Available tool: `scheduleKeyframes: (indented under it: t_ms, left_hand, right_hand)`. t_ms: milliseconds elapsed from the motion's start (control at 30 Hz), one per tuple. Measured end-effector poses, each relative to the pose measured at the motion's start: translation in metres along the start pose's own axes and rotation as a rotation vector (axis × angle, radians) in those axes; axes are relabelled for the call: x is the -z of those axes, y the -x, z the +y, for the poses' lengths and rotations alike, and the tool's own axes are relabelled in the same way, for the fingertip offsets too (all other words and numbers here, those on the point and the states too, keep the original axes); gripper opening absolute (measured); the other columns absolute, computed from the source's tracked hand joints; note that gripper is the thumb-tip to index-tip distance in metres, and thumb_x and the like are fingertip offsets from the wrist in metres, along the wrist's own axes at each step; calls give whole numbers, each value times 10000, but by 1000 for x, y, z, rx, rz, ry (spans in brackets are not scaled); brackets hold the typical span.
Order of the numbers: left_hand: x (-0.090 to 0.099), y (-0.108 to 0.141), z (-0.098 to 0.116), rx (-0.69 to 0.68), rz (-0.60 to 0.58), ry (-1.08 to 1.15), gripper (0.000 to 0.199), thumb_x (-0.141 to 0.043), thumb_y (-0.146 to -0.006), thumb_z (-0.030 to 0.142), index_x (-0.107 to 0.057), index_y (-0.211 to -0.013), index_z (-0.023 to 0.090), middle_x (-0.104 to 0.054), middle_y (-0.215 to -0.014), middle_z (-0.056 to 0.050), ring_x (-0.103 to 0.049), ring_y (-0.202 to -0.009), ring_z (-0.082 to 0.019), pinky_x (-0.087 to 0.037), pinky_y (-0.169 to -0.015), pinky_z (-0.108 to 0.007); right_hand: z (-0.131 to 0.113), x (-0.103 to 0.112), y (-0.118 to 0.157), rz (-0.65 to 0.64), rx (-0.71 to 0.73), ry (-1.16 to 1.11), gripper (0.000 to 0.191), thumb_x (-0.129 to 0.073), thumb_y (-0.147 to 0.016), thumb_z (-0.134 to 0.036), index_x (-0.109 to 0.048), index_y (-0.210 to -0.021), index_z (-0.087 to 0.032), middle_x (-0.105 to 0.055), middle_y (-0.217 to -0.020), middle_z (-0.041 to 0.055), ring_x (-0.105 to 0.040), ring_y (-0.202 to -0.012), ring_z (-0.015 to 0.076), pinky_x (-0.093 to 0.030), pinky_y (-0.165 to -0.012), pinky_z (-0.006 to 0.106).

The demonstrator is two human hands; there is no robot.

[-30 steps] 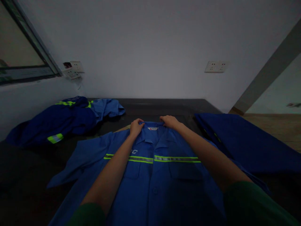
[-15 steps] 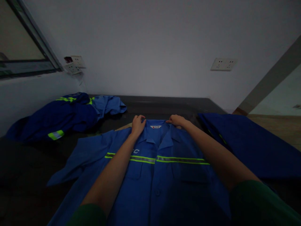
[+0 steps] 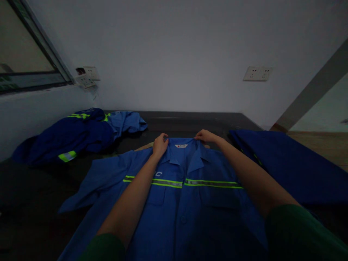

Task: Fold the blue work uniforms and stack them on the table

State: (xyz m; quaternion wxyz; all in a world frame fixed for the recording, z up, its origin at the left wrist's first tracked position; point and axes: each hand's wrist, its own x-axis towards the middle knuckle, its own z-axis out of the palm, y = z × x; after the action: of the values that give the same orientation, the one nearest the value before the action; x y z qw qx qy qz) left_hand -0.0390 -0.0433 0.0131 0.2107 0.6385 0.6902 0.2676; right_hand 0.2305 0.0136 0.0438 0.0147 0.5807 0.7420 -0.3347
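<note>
Head view: one blue work shirt [image 3: 165, 221] lay front-up mid-bench [image 3: 176, 125]. Left hand [image 3: 160, 145] had fingers pinched on one collar end, right hand [image 3: 206, 136] likewise on the other; both nearly closed, exact gap couldn't be told. Risk, my read: uneven pull could have skewed the collar; a light pinch could have let it slip. Count: one neck label [image 3: 181, 146], one crumpled garment heap [image 3: 78, 132] left (pieces uncountable), one dark-blue cloth bundle [image 3: 293, 163] right.

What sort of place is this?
Likely a plain indoor room, perhaps a workroom: a double wall socket above a dark table, with a blue reflective-striped shirt spread on it.
</note>
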Motion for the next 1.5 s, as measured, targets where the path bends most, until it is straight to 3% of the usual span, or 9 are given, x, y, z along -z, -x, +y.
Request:
scheduleKeyframes:
  t_ms: [133, 300, 533, 633, 900, 1033, 1200, 1333, 1500]
  left_hand:
    - [1, -1, 0, -32, 44, 29, 197, -498, -888, 222, -630, -1029, 186, -611, -793, -35, -591, -783, -181, -448, -731, -274]
    - [9, -4, 20, -203, 97, 103, 218, -460, -878, 136, -638, -1001, 158, -621, -977, -77, -589, -892, -178, -451, -838, -282]
    - [46, 36, 45, -571, -531, -33, 246, -577, -855, 204, -667, -1082, 231, -659, -1115, -59, -576, -1081, -213, -392, -1001, -339]
    - [60, 71, 38, -640, -647, -56, 381, -642, -830, 276, -623, -1210, 303, -574, -1331, -42, -479, -1264, -230, -319, -1087, -379]
    - [59, 99, 5, -681, -604, -31, 285, -523, -869, 121, -708, -1019, 276, -664, -1229, -17, -555, -1223, -170, -317, -1132, -402]
    - [63, 106, 1, -759, -545, -165, 305, -451, -908, 137, -668, -1100, 233, -641, -1266, -33, -580, -1192, -164, -442, -1044, -368]
    - [60, 127, 14, -735, -522, -169, 372, -459, -939, 214, -535, -1303, 193, -524, -1401, -84, -483, -1295, -173, -396, -1088, -355]
    - [55, 131, 19, -674, -578, -180, 348, -474, -936, 240, -568, -1269, 196, -528, -1396, -84, -490, -1289, -193, -386, -1093, -377]
    - [56, 135, 34, -584, -458, -108, 289, -408, -967, 257, -626, -1144, 190, -656, -1197, -64, -587, -1139, -172, -451, -1012, -338]
  right_hand:
    - [8, 12, 19, 168, 204, -93, 240, -511, -888, -168, -690, -1046, -142, -724, -949, 71, -661, -784, 139, -499, -726, 213]
    - [8, 5, 52, 58, 521, 50, 349, -520, -782, -30, -724, -1004, -207, -698, -1099, 40, -593, -1050, 192, -415, -972, 327]
    - [-2, -22, 71, 76, 595, 247, 460, -470, -767, 12, -694, -1107, -202, -655, -1169, 63, -469, -1100, 224, -400, -964, 372]
    - [-8, -28, 74, 127, 546, 334, 397, -485, -789, -12, -708, -1066, -190, -640, -1133, 95, -453, -1075, 239, -411, -940, 368]
    - [-21, -40, 78, 271, 384, 359, 248, -516, -803, -58, -681, -958, -157, -599, -1070, 115, -454, -1067, 243, -425, -922, 336]
    - [-21, -46, 82, 317, 362, 355, 247, -521, -817, -68, -681, -981, -160, -594, -1106, 118, -462, -1087, 249, -442, -918, 352]
    - [-33, -55, 105, 426, 470, 267, 374, -453, -843, -29, -666, -1114, -177, -581, -1234, 110, -462, -1188, 239, -428, -981, 403]
    - [-51, -80, 131, 338, 545, 134, 311, -517, -904, -197, -642, -1188, -168, -590, -1274, 127, -510, -1209, 236, -422, -1021, 417]
    - [-55, -115, 143, 204, 487, 54, 467, -553, -902, -295, -525, -1348, -157, -467, -1429, 160, -408, -1343, 286, -316, -1111, 507]
